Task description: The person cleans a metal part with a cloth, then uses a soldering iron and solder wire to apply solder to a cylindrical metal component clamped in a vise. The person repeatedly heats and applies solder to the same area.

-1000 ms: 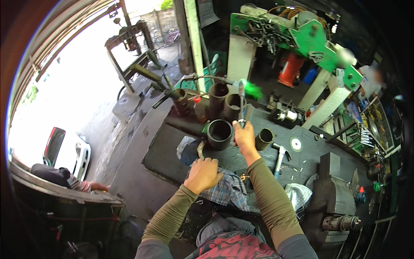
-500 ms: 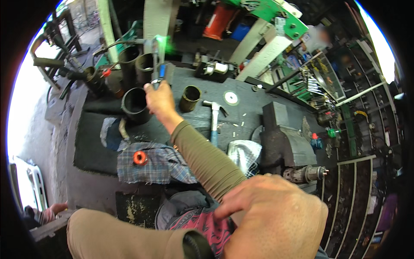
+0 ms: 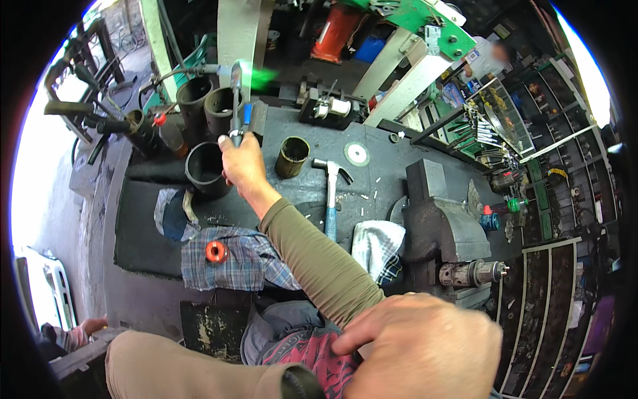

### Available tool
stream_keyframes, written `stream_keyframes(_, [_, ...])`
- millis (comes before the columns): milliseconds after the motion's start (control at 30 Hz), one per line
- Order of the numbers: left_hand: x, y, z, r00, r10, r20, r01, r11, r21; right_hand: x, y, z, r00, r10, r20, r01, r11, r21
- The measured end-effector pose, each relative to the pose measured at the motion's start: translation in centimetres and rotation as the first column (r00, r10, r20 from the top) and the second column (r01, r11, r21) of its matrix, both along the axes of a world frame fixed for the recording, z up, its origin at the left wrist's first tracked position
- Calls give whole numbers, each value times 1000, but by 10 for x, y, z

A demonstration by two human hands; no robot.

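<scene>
My right arm, in an olive sleeve, reaches far across the bench. My right hand [image 3: 244,165] is closed around the grey handle of a long metal tool [image 3: 236,100] with a curved top and a blue part beside the shaft. A blurred green glow shows to the right of the tool's top. Close to the hand stand a dark open cylinder [image 3: 193,174] and a brownish metal cup [image 3: 292,157]. My left hand [image 3: 432,349] is near, crossed over to the right by my right upper sleeve. Its fingers are curled; whatever they hold is hidden.
A claw hammer [image 3: 331,199], a round disc [image 3: 357,153], a plaid cloth [image 3: 219,266] bearing an orange ring [image 3: 216,258] and a white cloth [image 3: 375,243] lie on the bench. A dark vise [image 3: 442,216] stands right. A person [image 3: 490,60] is far right; another's hand [image 3: 92,325] shows lower left.
My right hand and the tool have shifted slightly left and down in the picture. The green glow now spreads further right. My left hand has barely moved.
</scene>
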State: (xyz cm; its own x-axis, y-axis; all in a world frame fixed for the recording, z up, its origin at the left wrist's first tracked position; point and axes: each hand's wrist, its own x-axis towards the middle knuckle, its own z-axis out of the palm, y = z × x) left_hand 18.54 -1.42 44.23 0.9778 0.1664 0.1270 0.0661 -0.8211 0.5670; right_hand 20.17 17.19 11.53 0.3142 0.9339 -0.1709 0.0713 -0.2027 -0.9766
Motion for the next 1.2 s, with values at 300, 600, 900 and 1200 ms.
stream_keyframes(300, [-39,10,-90,999,-31,-6,29,979,-200,2,-14,21,972,52,-228,-50,999,14])
stream_keyframes(600, [-130,20,-300,559,792,-245,-800,438,-409,6,-16,23,969,48,-242,-57,998,-28])
stream_keyframes(900, [-148,25,-453,335,939,79,-941,337,-19,15,-15,26,968,79,-239,-102,991,-86])
stream_keyframes(1200, [-135,24,-485,324,923,208,-946,317,67,22,-13,14,964,102,-245,-123,990,-71])
